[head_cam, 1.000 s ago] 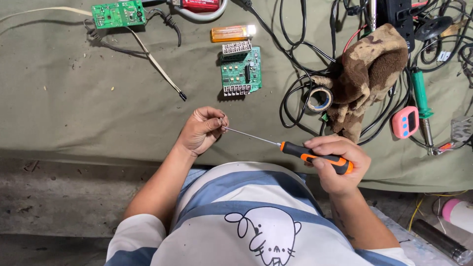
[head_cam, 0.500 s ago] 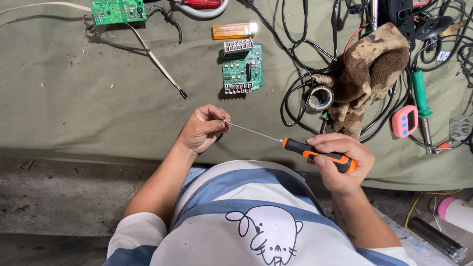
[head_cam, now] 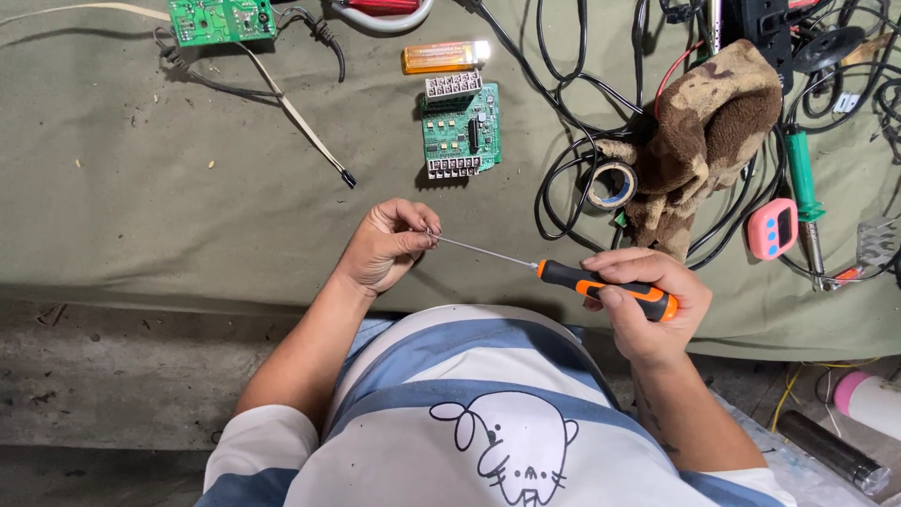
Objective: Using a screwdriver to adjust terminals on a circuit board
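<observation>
Gripping the black-and-orange handled screwdriver (head_cam: 601, 284), the right hand (head_cam: 648, 305) has fingers wrapped tight round the handle, over the olive-green cloth work surface (head_cam: 188, 207). Thin metal shaft slants up-left to the left hand (head_cam: 385, 246), whose fingertips are pinched together at the tip; whatever is pinched is too small to tell. Green rectangular circuit board (head_cam: 462, 131) lies beyond, well apart. Brown mottled rag (head_cam: 709, 141) at right among black cables.

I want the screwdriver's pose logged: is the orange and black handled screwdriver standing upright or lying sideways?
Sideways. The orange and black handled screwdriver runs nearly level between the hands: right hand grips the handle, left hand pinches the tip.
</observation>
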